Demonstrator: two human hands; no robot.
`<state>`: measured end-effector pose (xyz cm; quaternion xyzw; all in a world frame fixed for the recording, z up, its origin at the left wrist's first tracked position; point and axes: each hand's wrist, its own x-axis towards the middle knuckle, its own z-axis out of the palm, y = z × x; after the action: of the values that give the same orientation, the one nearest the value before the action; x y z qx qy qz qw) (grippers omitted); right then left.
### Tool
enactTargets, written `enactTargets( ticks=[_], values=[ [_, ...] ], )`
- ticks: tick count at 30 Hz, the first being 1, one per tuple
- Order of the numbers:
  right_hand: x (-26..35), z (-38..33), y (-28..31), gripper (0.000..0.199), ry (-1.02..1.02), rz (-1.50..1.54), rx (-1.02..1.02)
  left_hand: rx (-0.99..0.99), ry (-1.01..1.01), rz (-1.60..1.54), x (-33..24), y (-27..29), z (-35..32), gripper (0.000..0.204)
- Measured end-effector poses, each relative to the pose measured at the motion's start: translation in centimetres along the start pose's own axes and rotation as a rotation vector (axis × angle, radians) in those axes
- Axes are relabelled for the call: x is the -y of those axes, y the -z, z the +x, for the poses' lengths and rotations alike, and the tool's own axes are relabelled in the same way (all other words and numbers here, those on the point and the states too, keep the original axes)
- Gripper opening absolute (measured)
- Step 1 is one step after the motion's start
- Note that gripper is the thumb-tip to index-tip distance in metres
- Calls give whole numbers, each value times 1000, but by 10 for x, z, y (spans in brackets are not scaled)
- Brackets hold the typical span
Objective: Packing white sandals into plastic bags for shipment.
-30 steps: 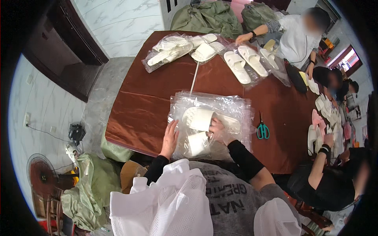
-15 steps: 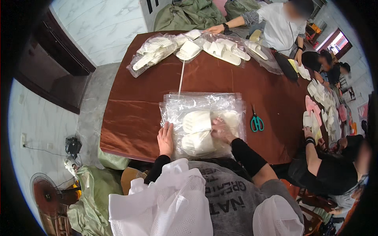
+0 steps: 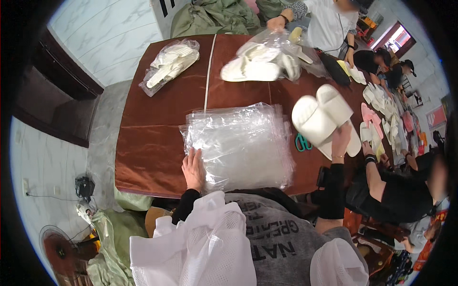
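left hand [image 3: 193, 168] flat, fingers spread on clear bag stack [image 3: 238, 145] | right hand [image 3: 339, 141] pinching white slippers [image 3: 320, 116] | bagged slippers [image 3: 171, 62] far-left corner of brown table [image 3: 152, 138]

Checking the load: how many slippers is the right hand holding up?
2: a white pair raised side by side in the right hand, over the table's right edge. More could hide behind.

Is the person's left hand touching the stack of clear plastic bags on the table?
Touching. The head view shows the left hand lying flat on the near-left corner of the stack of clear plastic bags, with no gap visible.
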<state>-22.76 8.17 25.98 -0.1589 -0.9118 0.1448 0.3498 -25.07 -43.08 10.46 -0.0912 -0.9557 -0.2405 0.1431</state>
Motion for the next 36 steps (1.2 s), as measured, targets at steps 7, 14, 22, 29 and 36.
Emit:
enactTargets(
  ticks=[7,14,22,29,36],
  values=[
    [181,8,21,34,212,619,210,-9,-39,-26,-2,-4,1,44],
    [177,-99,-123,25,520,558,547,12,-63,-175,11,-6,9,44],
    [101,-75,-97,20,-4,663,439,-83,-37,-183,22,29,15,46],
    [-9,-117,-88,47,-45,-97,402,-68,-12,-212,-8,37,28,32],
    [-6,-122,-90,55,-76,-160,487,-96,176,-130,-14,33,38,26]
  ],
)
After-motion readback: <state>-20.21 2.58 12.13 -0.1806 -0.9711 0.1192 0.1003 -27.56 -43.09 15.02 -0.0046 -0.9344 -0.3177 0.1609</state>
